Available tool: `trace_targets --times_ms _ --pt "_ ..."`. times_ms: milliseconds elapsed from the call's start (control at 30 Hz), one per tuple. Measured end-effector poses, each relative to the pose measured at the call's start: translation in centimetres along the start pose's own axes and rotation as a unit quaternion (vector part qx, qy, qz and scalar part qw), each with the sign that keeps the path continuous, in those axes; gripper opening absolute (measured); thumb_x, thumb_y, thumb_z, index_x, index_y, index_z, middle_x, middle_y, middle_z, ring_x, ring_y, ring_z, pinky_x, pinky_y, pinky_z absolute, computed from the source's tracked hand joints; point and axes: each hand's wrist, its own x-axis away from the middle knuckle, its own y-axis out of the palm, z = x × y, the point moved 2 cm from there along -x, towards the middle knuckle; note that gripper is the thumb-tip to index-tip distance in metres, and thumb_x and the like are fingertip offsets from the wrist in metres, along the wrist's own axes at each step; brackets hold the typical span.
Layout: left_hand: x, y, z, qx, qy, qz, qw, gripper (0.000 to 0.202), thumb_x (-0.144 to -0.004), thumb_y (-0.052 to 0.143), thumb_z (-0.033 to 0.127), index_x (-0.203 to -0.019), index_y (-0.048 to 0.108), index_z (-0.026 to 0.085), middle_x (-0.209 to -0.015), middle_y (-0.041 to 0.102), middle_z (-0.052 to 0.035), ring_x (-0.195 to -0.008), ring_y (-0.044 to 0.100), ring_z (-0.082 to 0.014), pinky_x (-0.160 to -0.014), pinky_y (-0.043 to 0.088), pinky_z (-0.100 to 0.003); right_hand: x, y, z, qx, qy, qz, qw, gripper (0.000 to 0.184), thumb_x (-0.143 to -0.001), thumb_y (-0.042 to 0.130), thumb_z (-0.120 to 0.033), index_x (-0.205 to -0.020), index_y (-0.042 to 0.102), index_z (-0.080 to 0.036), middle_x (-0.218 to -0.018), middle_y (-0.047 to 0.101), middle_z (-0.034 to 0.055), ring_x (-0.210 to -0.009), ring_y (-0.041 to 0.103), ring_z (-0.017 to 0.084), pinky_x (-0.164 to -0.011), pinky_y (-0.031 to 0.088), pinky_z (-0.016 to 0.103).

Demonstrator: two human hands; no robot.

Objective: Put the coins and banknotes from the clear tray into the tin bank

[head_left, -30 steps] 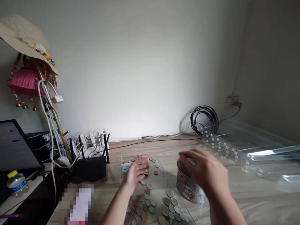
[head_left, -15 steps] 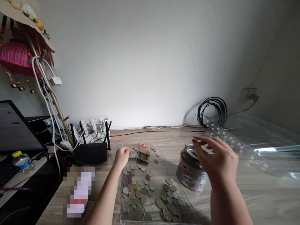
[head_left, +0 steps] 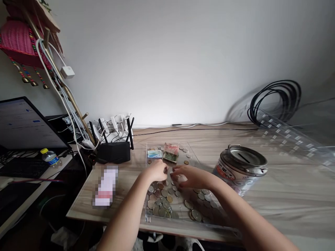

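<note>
Low over a clear plastic tray (head_left: 192,150), my left hand (head_left: 157,170) has its fingers curled inward; whatever they hold, if anything, is hidden. Right beside it, my right hand (head_left: 192,175) reaches in from the right, thumb and fingers bent and apart, close to some coins (head_left: 171,191). More coins (head_left: 196,215) lie in the tray's right part, partly behind my right forearm. Behind my hands are a folded red and green banknote (head_left: 171,153) and a blue banknote (head_left: 154,154). A round money tin (head_left: 242,167) with a slotted lid stands upright right of the tray.
A black router (head_left: 113,152) with antennas stands back left, near white plugs and cables. A blurred pinkish object (head_left: 106,186) lies left of the tray. Farther left are a laptop (head_left: 28,125) and a bottle (head_left: 51,158). A coiled black cable (head_left: 274,101) leans against the wall.
My right hand has left the tin's lid and moved left to the coins beside my left hand. My left hand has come away from the blue banknote, toward the coins. The view has shifted.
</note>
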Motion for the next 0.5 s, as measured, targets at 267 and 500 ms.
trace_targets --times_ms 267,500 --pt "0.9 -1.0 0.2 0.033 -0.110 -0.017 0.993 0.033 -0.046 0.059 -0.007 -0.046 0.044 0.022 -0.056 0.040 0.0004 -0.091 0.050 -0.0267 -0.085 0.036 -0.033 0.0 0.8 0.2 -0.131 -0.015 -0.088 0.987 0.020 -0.059 0.055 -0.018 -0.076 0.065 -0.017 -0.063 0.060 -0.0004 -0.056 0.052 0.011 -0.049 0.037 0.019" --pt "3.7 0.6 4.5 -0.409 -0.085 -0.284 0.863 0.039 -0.032 0.077 0.034 -0.059 0.053 0.018 -0.069 0.053 -0.0017 -0.073 0.054 -0.0239 -0.066 0.042 -0.032 -0.5 0.7 0.9 -0.123 0.012 -0.114 0.986 0.022 -0.059 0.058 -0.026 -0.078 0.061 -0.015 -0.067 0.060 0.0016 -0.058 0.052 0.012 -0.050 0.037 0.019"
